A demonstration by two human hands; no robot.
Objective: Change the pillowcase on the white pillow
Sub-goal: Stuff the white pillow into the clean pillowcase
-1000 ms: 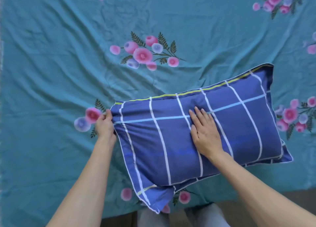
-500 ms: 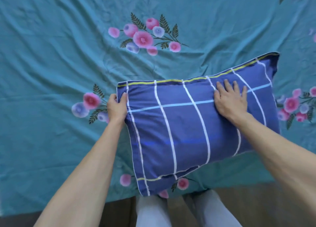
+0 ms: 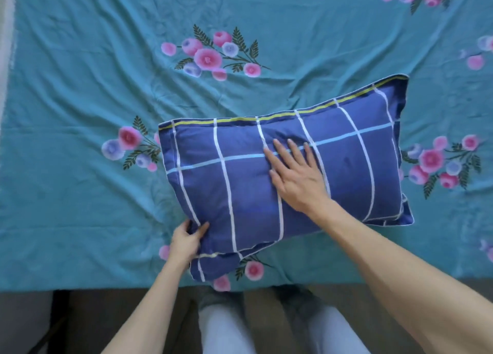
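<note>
A pillow in a dark blue pillowcase point(image 3: 354, 172) with white and light blue lines and a yellow edge stripe lies on the bed, tilted with its right end farther away. The white pillow itself is hidden inside the case. My right hand point(image 3: 296, 175) lies flat on the middle of the pillow with fingers straight and spread. My left hand point(image 3: 186, 240) grips the pillow's near left edge, thumb on top and fingers curled under the fabric. A flap of the case point(image 3: 213, 267) sticks out at the near left corner.
A teal bedsheet point(image 3: 80, 113) with pink and blue flower prints covers the bed. Its near edge point(image 3: 106, 287) runs across the lower part of the view. Below it are a dark floor and my legs point(image 3: 226, 332) in light trousers.
My left hand moved from the pillow's far left corner down to its near left edge. My right hand slid from the right part to the middle. The pillow shifted slightly.
</note>
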